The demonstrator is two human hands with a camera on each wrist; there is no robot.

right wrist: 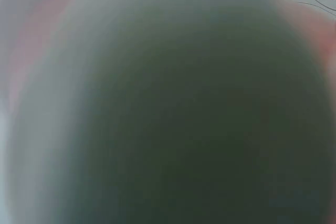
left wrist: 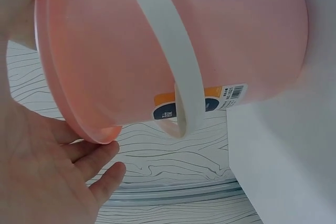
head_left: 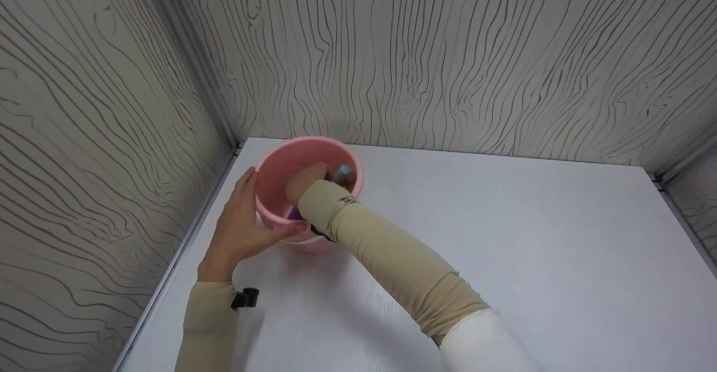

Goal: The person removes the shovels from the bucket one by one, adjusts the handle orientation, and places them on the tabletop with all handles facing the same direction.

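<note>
A pink bucket (head_left: 307, 147) stands upright near the far left corner of the white table. Its white handle (left wrist: 176, 40) hangs down against the outer wall. My left hand (head_left: 238, 232) holds the bucket's rim from the left, thumb along the near edge and fingers at the left side. My right hand (head_left: 305, 181) reaches down inside the bucket; its fingers are hidden. Beside it sticks up an item with a light-blue end (head_left: 344, 169). Something purple (head_left: 294, 214) shows inside the near wall. A blurred dark green surface (right wrist: 199, 119) fills most of the right wrist view.
The white table (head_left: 504, 237) extends to the right. Wood-grain panels (head_left: 420, 58) rise behind and on both sides, with a grey metal rail (head_left: 179, 249) along the left edge. A printed label (left wrist: 231, 94) is stuck on the bucket's side.
</note>
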